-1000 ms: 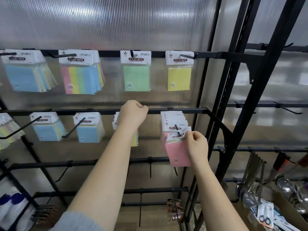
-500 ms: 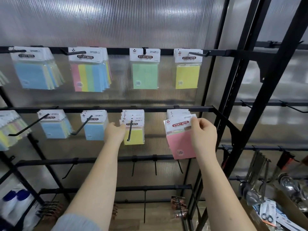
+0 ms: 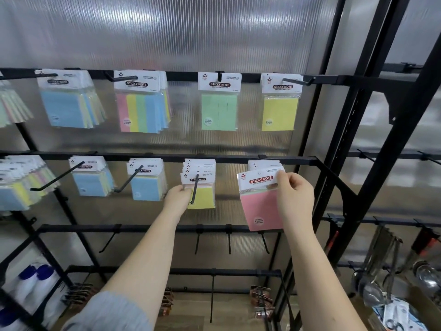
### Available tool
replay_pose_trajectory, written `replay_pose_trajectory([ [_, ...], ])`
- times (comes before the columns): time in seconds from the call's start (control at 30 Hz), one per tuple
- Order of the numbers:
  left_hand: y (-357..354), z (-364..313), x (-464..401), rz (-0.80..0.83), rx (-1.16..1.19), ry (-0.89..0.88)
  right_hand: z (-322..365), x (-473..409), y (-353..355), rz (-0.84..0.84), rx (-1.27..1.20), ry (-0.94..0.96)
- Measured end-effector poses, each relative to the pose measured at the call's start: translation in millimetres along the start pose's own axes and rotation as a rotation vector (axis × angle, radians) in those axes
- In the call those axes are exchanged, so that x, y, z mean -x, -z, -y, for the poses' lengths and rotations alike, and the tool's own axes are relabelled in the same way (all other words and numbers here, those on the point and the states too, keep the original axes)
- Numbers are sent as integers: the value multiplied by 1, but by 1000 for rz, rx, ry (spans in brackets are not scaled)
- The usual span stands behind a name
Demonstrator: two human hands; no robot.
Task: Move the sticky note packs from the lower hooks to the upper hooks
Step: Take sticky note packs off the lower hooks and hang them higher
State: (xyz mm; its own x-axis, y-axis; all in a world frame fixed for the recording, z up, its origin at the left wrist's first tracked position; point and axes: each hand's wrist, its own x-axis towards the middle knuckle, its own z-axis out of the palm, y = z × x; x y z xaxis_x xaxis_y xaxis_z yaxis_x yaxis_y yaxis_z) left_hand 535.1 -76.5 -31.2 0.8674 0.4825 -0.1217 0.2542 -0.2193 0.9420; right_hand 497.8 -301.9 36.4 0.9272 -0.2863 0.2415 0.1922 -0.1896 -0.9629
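- Head view: the right hand (image 3: 294,199) pinches the white header card of a pink sticky note pack in clear wrap (image 3: 261,206), thumb and fingers (image 3: 281,177) closed on its upper right corner; the pack is tilted and covers the tip of the lower hook behind it.
- More white headers (image 3: 260,164) hang just above and behind those fingers; how many cannot be told.
- The left hand (image 3: 177,198) touches the left edge of the yellow sticky note packs (image 3: 202,197) on a black wire hook (image 3: 195,189); its fingers are hidden, so their grip cannot be told.
- Well above the right fingers, a single yellow pack (image 3: 279,113) hangs from the upper black rail (image 3: 181,76).
- Behind stands a ribbed translucent wall panel (image 3: 167,32); packs at the left edge are cut off.
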Motion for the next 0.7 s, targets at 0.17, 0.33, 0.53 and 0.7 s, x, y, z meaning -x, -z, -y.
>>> replay_pose_trajectory([
  [0.17, -4, 9, -2, -92, 5, -27, -1, -1, 1, 5, -10, -13],
  [0.33, -10, 8, 5, -106, 44, -27, -3, -4, 8, 5, -3, 3],
  [0.53, -10, 11, 18, -101, 49, -54, -8, -9, 15, 26, -10, 73],
  [0.7, -6, 11, 53, -240, 34, -75, -13, -10, 24, 49, -17, 121],
])
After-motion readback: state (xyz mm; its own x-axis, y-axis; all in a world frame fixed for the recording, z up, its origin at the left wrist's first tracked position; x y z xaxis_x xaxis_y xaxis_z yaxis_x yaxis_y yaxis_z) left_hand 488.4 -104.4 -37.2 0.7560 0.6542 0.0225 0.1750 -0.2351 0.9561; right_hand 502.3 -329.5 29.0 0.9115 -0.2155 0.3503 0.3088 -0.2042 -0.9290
